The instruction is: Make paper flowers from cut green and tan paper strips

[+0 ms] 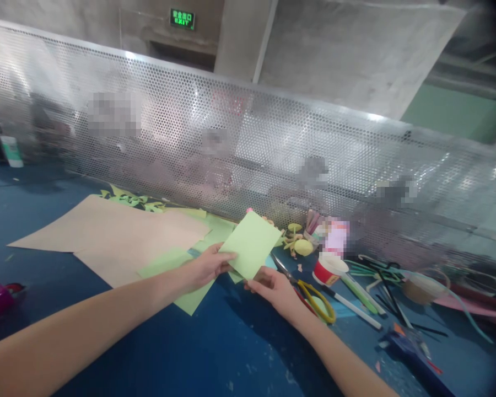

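A light green sheet of paper [251,242] is raised above the blue table, tilted toward me. My left hand [209,263] pinches its left edge between thumb and fingers. At the bottom corner, my right hand [273,286] has thumb and fingers closed on the paper's edge; the fingertips are partly hidden. A second green layer shows just beneath the sheet. More green paper [192,300] lies flat under my left wrist. Beside my right hand rest scissors with yellow handles [314,298], their blades pointing away to the left.
Large beige sheets [119,231] cover the left of the table, with green scraps [136,199] behind. On the right are a red-and-white paper cup [329,269], a white pen [353,309], green strips and a blue glue gun [413,353]. A perforated metal panel [169,127] stands along the back.
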### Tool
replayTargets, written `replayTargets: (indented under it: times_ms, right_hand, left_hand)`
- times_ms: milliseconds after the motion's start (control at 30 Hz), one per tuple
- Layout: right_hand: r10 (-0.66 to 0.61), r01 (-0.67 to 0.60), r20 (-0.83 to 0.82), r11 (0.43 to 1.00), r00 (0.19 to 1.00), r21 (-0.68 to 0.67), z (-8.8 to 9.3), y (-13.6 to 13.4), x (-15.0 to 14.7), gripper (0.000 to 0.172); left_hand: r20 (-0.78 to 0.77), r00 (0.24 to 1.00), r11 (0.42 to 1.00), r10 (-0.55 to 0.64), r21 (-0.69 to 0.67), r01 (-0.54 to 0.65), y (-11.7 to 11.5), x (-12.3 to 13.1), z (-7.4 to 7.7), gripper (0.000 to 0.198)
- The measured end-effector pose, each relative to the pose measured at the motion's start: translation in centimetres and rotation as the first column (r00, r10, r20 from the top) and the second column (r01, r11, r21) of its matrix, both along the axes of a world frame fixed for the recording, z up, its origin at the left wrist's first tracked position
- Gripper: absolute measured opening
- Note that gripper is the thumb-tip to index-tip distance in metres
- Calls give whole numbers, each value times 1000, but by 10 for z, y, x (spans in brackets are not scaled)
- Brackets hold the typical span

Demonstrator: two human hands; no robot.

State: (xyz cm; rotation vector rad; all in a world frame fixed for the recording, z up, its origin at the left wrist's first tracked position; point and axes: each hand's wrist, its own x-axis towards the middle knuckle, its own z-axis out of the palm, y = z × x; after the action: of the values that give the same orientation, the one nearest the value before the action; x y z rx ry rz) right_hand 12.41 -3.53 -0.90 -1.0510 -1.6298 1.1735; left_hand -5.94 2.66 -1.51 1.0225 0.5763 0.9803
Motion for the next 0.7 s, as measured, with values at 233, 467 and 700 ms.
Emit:
replayTargets:
  times_ms: [233,467,700]
  right_hand:
    - [-7,7,-4,999,1000,-46,0,3,1,26]
    - [-73,68,-46,993,996,-98,-3,4,0,30]
    - [-90,84,-55,991,994,-102,-3,3,-2,29]
  left_hand:
    - [12,999,999,50,-13,-50,1,2,1,33]
    - [3,1000,1000,23,3,-23,1,2,1,31]
    - [0,1000,1000,28,2,-28,2,2,0,31]
